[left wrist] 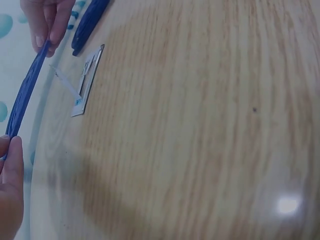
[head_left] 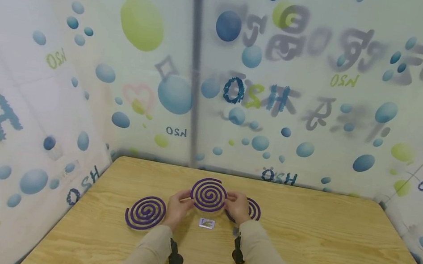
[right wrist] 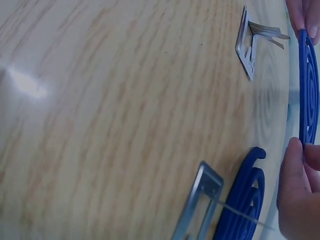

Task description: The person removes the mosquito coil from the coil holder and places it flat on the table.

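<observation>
A spiral coil (head_left: pixel 209 194), purple in the head view and blue in the wrist views, is held up off the table between two hands, with its flat face toward the head camera. The left hand (head_left: pixel 178 210) pinches its left edge with thumb and fingers; the right hand (head_left: pixel 237 208) pinches its right edge in the same narrow grip. Both wrist views show the coil almost edge-on.

Nearer than the held coil, between the two forearms, a small metal stand (head_left: pixel 206 224) lies on the table, with a thin prong bent up from its flat frame. A second stand (right wrist: pixel 212 182) is by the right wrist, just beside another coil (right wrist: pixel 240 205), which the right hand partly covers in the head view. A third coil (head_left: pixel 146 213) lies to the left, just beside the left hand.

All of this is on or above a wood-grain table (head_left: pixel 342 240). Light sleeves (head_left: pixel 150 249) cover both forearms. Beyond the far edge hangs a pale sheet (head_left: pixel 292 161) printed with blue and green dots and lettering.
</observation>
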The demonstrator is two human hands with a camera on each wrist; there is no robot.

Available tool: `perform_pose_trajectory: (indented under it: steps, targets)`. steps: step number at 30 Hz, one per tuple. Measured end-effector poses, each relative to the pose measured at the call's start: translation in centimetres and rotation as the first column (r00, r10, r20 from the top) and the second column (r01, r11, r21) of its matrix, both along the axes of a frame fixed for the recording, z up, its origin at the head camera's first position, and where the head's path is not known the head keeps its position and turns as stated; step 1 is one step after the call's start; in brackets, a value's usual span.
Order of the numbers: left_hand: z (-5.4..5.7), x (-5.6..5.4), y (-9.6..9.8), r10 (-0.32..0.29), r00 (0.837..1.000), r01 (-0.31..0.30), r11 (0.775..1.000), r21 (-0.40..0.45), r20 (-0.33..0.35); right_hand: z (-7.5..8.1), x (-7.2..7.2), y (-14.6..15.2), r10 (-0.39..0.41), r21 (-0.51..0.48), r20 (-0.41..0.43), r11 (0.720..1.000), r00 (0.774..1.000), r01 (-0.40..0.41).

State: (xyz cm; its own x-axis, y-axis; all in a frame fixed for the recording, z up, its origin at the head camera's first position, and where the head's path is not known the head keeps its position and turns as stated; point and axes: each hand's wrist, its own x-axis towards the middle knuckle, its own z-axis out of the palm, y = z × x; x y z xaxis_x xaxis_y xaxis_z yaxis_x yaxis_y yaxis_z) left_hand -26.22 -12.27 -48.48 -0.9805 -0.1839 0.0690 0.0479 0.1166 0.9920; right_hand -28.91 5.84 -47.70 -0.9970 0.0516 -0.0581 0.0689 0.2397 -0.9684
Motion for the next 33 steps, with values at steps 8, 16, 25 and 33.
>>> perform_pose_trajectory:
  steps: [8, 16, 25, 33]
  targets:
    - [-1.2, -0.4, 0.4, 0.030, 0.999, -0.030, 0.999, 0.019, 0.016, -0.8, 0.2, -0.2, -0.010, 0.172, -0.029, 0.985, 1.000, 0.015]
    - [-1.8, -0.5, 0.4, 0.074, 0.997, -0.074, 0.995, -0.071, -0.001, -0.9, 0.6, -0.7, -0.027, 0.178, -0.013, 0.984, 1.000, 0.029]
    - [-2.0, -0.4, 0.2, 0.088, 0.996, -0.088, 0.991, -0.100, -0.004, -1.1, 0.7, -0.8, -0.025, 0.193, -0.075, 0.980, 0.997, 0.040]
    - [-2.1, -0.2, 0.0, 0.069, 0.998, -0.068, 0.991, -0.112, 0.009, -1.4, 0.5, -0.7, 0.002, 0.222, -0.086, 0.975, 0.996, 0.018]
